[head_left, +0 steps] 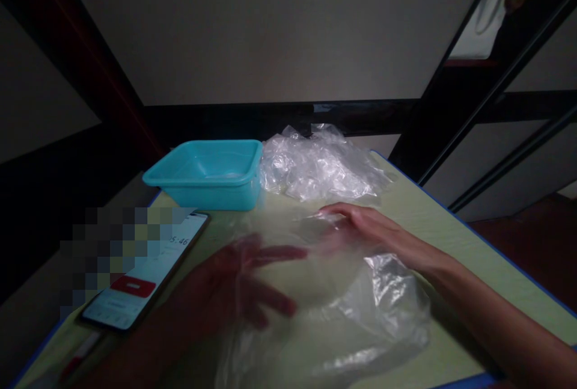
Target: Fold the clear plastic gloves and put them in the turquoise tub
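Observation:
A clear plastic bag is spread between my hands above the table. My left hand shows through the film with its fingers stretched out and apart, pointing right. Whether it is inside the bag or behind it, I cannot tell. At the bag's upper right, my right hand has bent fingers around the film, and its lower fingers are blurred behind the plastic. Beyond my hands lies a heap of crumpled clear plastic bags, beside a turquoise plastic basin.
A phone with a lit timer screen lies at the table's left, near a red-and-white pen-like object. The pale yellow table has a blue edge. A panelled wall rises behind it; a white bag hangs at upper right.

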`<action>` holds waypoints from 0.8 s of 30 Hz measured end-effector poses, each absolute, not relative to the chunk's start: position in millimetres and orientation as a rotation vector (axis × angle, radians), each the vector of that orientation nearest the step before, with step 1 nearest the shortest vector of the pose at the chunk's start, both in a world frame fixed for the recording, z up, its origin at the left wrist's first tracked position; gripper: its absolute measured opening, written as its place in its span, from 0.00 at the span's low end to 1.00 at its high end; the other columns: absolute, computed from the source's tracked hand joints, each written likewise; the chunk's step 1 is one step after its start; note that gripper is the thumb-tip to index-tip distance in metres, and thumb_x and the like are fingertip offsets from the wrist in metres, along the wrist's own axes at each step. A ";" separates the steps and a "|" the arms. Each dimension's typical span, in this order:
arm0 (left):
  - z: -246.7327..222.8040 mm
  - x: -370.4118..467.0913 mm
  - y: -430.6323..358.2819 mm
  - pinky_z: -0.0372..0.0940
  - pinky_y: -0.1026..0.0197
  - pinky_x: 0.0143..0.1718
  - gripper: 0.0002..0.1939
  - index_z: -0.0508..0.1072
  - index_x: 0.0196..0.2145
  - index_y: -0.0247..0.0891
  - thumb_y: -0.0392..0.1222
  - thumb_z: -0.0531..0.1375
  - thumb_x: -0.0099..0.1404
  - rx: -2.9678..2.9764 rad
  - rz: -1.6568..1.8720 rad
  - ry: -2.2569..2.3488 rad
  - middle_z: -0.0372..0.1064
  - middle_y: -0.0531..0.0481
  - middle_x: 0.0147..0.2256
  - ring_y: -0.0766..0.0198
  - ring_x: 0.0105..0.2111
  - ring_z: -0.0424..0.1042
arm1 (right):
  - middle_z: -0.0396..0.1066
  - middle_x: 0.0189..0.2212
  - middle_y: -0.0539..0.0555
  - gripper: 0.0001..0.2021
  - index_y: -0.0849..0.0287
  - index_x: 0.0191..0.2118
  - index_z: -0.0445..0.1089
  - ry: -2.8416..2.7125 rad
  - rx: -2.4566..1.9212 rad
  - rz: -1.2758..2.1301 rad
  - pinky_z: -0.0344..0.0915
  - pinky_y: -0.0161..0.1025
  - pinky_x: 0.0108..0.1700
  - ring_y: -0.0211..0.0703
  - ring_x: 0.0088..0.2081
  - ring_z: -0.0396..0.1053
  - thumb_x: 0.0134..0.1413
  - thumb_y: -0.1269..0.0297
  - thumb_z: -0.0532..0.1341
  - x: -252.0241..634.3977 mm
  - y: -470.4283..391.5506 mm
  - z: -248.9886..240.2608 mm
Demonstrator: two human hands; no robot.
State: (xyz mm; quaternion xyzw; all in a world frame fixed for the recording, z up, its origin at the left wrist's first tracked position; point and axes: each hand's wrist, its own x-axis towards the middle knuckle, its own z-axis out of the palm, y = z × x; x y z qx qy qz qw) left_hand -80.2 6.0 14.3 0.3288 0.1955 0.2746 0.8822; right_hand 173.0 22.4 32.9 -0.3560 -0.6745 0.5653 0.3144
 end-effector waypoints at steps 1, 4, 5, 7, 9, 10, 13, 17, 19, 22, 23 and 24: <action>13.5 -79.9 8.1 0.68 0.68 0.26 0.09 0.73 0.35 0.41 0.44 0.63 0.55 0.686 0.645 0.478 0.72 0.54 0.45 0.61 0.32 0.77 | 0.74 0.34 0.55 0.24 0.55 0.48 0.63 -1.643 -0.919 1.612 0.68 0.44 0.40 0.46 0.36 0.73 0.57 0.42 0.49 174.6 23.4 30.6; 7.7 -77.3 14.1 0.68 0.67 0.30 0.03 0.68 0.28 0.37 0.36 0.61 0.54 0.719 0.747 0.687 0.75 0.53 0.40 0.63 0.32 0.76 | 0.75 0.31 0.57 0.33 0.57 0.53 0.56 -1.414 -0.919 1.778 0.69 0.43 0.34 0.46 0.30 0.74 0.52 0.36 0.47 181.0 30.2 24.1; 4.8 -76.3 15.7 0.68 0.67 0.31 0.04 0.66 0.26 0.37 0.34 0.61 0.54 0.742 0.755 0.749 0.76 0.53 0.38 0.62 0.32 0.77 | 0.75 0.30 0.57 0.34 0.58 0.55 0.54 -1.395 -0.951 1.765 0.69 0.42 0.32 0.45 0.29 0.74 0.52 0.36 0.49 183.3 32.7 22.4; -1.8 -74.6 18.8 0.67 0.66 0.31 0.06 0.63 0.24 0.37 0.33 0.59 0.54 0.798 0.739 0.846 0.76 0.52 0.36 0.62 0.31 0.77 | 0.75 0.31 0.57 0.35 0.58 0.57 0.50 -1.415 -1.032 1.695 0.68 0.40 0.30 0.42 0.28 0.73 0.50 0.41 0.57 187.0 36.8 19.4; -8.4 -73.7 21.5 0.67 0.64 0.31 0.07 0.62 0.23 0.37 0.34 0.59 0.53 0.823 0.713 0.898 0.76 0.50 0.35 0.61 0.30 0.77 | 0.74 0.31 0.55 0.39 0.58 0.58 0.46 -1.469 -1.084 1.624 0.67 0.38 0.30 0.40 0.28 0.72 0.46 0.51 0.65 188.7 38.6 15.6; -11.3 -73.4 22.5 0.67 0.64 0.31 0.07 0.61 0.23 0.38 0.35 0.59 0.53 0.823 0.709 0.913 0.76 0.50 0.34 0.61 0.30 0.77 | 0.73 0.31 0.53 0.40 0.57 0.58 0.45 -1.500 -1.088 1.605 0.67 0.37 0.29 0.39 0.28 0.71 0.44 0.55 0.67 188.6 38.7 13.1; -17.0 -73.2 23.6 0.66 0.65 0.29 0.08 0.60 0.23 0.38 0.37 0.59 0.53 0.838 0.733 0.955 0.76 0.50 0.33 0.62 0.28 0.76 | 0.70 0.29 0.48 0.40 0.55 0.57 0.45 -1.570 -1.045 1.622 0.66 0.37 0.28 0.37 0.26 0.69 0.42 0.63 0.68 185.3 37.1 4.1; -18.3 -72.0 20.1 0.65 0.66 0.26 0.07 0.59 0.25 0.38 0.38 0.56 0.58 0.943 0.764 0.988 0.76 0.51 0.32 0.64 0.25 0.76 | 0.67 0.31 0.49 0.34 0.56 0.55 0.47 -1.714 -1.028 1.509 0.65 0.36 0.29 0.36 0.28 0.67 0.45 0.66 0.65 177.7 33.1 -4.4; -16.3 -69.9 17.1 0.64 0.67 0.26 0.07 0.59 0.26 0.38 0.39 0.55 0.60 0.999 0.752 0.969 0.76 0.50 0.32 0.64 0.26 0.76 | 0.67 0.35 0.52 0.31 0.56 0.55 0.48 -1.843 -1.060 1.317 0.64 0.36 0.30 0.37 0.31 0.65 0.47 0.65 0.63 173.0 30.7 -6.3; -11.5 -64.1 12.4 0.62 0.68 0.22 0.10 0.58 0.26 0.38 0.43 0.57 0.58 1.062 0.700 0.923 0.76 0.50 0.30 0.66 0.23 0.74 | 0.64 0.46 0.58 0.33 0.56 0.58 0.46 -1.984 -1.057 1.172 0.64 0.39 0.34 0.41 0.38 0.64 0.48 0.65 0.63 164.2 26.8 -8.5; -10.1 -61.8 11.1 0.61 0.68 0.21 0.11 0.58 0.26 0.39 0.44 0.58 0.58 1.084 0.670 0.915 0.75 0.50 0.29 0.66 0.22 0.74 | 0.64 0.47 0.58 0.35 0.55 0.59 0.45 -1.994 -1.028 1.191 0.64 0.41 0.35 0.42 0.40 0.64 0.48 0.65 0.63 160.9 25.6 -9.2; -9.1 -59.6 10.1 0.60 0.69 0.19 0.12 0.57 0.26 0.39 0.45 0.58 0.57 1.105 0.638 0.916 0.75 0.51 0.27 0.66 0.20 0.73 | 0.64 0.46 0.58 0.36 0.55 0.59 0.44 -1.984 -0.992 1.237 0.64 0.42 0.37 0.43 0.41 0.65 0.47 0.65 0.63 157.7 24.3 -9.8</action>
